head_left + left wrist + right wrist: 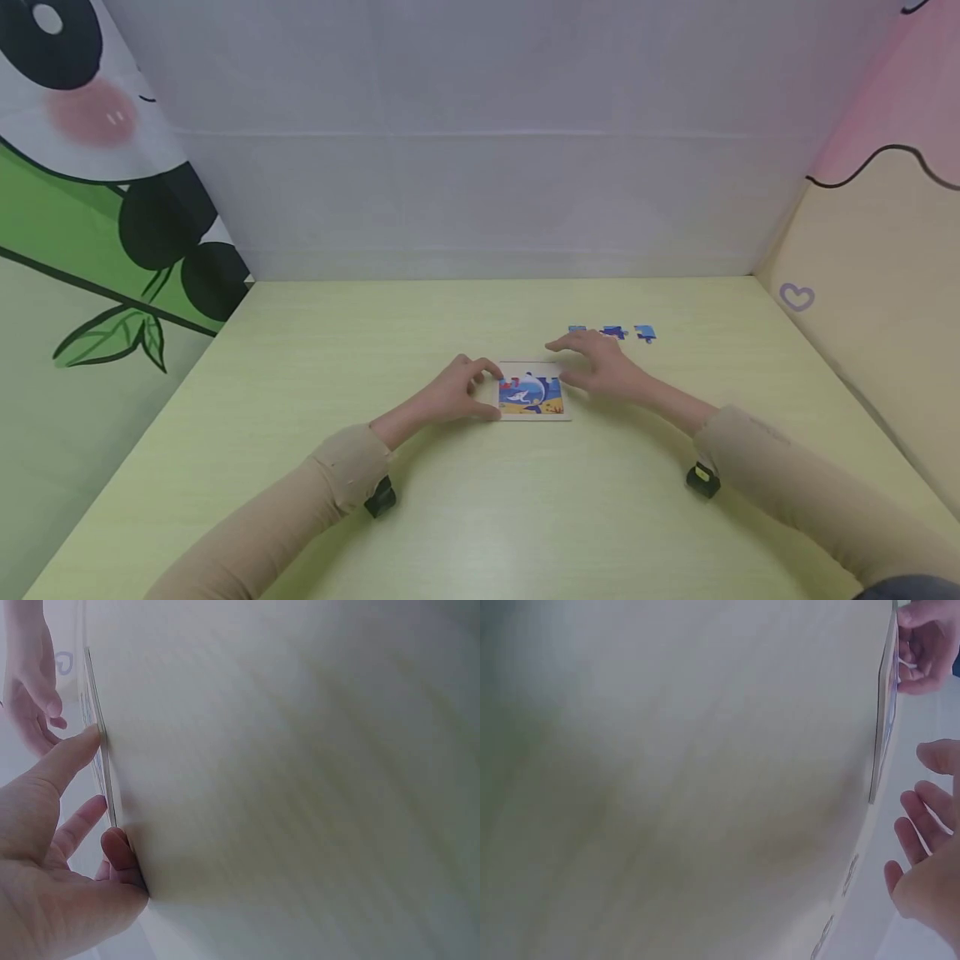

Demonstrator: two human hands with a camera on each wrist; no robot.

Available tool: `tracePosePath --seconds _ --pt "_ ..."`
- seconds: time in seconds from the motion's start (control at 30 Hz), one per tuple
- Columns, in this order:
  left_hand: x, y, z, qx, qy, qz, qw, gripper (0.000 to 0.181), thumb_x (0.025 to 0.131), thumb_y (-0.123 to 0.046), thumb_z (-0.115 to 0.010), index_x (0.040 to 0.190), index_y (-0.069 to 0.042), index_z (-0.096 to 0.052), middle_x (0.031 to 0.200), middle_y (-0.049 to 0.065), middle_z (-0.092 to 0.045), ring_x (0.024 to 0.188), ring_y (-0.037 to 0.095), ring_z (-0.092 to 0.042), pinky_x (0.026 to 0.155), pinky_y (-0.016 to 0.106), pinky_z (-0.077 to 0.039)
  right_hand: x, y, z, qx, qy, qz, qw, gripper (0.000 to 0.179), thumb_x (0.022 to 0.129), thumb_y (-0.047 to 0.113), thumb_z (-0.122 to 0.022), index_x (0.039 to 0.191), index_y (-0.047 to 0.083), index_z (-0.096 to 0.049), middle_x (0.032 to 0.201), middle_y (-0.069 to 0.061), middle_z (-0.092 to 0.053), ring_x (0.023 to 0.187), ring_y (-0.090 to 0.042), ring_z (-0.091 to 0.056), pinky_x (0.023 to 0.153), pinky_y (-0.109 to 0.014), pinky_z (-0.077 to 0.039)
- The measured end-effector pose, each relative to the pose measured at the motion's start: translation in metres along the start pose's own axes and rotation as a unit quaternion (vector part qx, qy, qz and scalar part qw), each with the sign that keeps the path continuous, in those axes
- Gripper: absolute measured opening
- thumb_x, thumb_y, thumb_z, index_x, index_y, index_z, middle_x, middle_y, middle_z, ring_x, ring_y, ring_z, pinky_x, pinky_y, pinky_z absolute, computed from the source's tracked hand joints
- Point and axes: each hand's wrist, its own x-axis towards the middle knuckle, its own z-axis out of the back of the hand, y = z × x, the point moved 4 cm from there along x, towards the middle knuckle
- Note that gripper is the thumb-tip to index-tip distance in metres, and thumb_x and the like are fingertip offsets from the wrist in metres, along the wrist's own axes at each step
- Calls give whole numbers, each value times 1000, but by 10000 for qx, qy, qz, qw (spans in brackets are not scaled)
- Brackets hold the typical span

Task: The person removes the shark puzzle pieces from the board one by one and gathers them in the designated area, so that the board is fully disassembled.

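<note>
Pale-rimmed puzzle board (532,367), head view: it lies on the table (480,500) about midway between the left and right edges, its picture filled below a bare upper strip. Left hand (459,392) grips the board's left edge, index finger at the far corner and thumb at the near one, probably to steady it. Right hand (600,367), empty as far as visible, hovers by the far right corner, thumb and fingers parted. Loose pieces (645,333) form a row towards the table's far edge, presumably spaced for easy reach. Both forearms slant inward.

Left wrist view: the board appears nearly edge-on; thumb (73,757) and a finger meet its rim, other fingers curling beneath the palm.

Right wrist view: the right hand's fingers (922,825) bend loosely, thumb spread, apart from the board; the left hand holds the opposite end.
</note>
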Motion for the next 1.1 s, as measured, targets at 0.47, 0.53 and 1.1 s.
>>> tracePosePath --seconds 0.47,0.53,1.1 --pt "-2 -2 1 -5 55 -24 10000 53 79 -29 -84 125 -25 -59 117 10 -51 102 21 -49 89 36 -44 -5 14 -19 -646 478 -275 9964 41 88 22 -71 129 22 -65 130 -1 -64 123 -24 -51 100 -51 -35" --pt "-2 -2 2 -2 57 -34 10000 53 78 -29 -84 125 -25 -60 117 11 -51 102 21 -49 89 36 -44 -5 16 -19 -607 497 -325 9964 41 87 20 -72 127 22 -66 128 -1 -65 122 -25 -51 99 -51 -34" --pt "-1 -3 3 -3 51 -126 9999 53 78 -29 -84 124 -22 -60 116 12 -51 101 22 -49 88 36 -43 1 26 -15 -582 775 -271 9949 40 85 12 -71 122 26 -70 117 -3 -66 110 -23 -51 91 -47 -39"
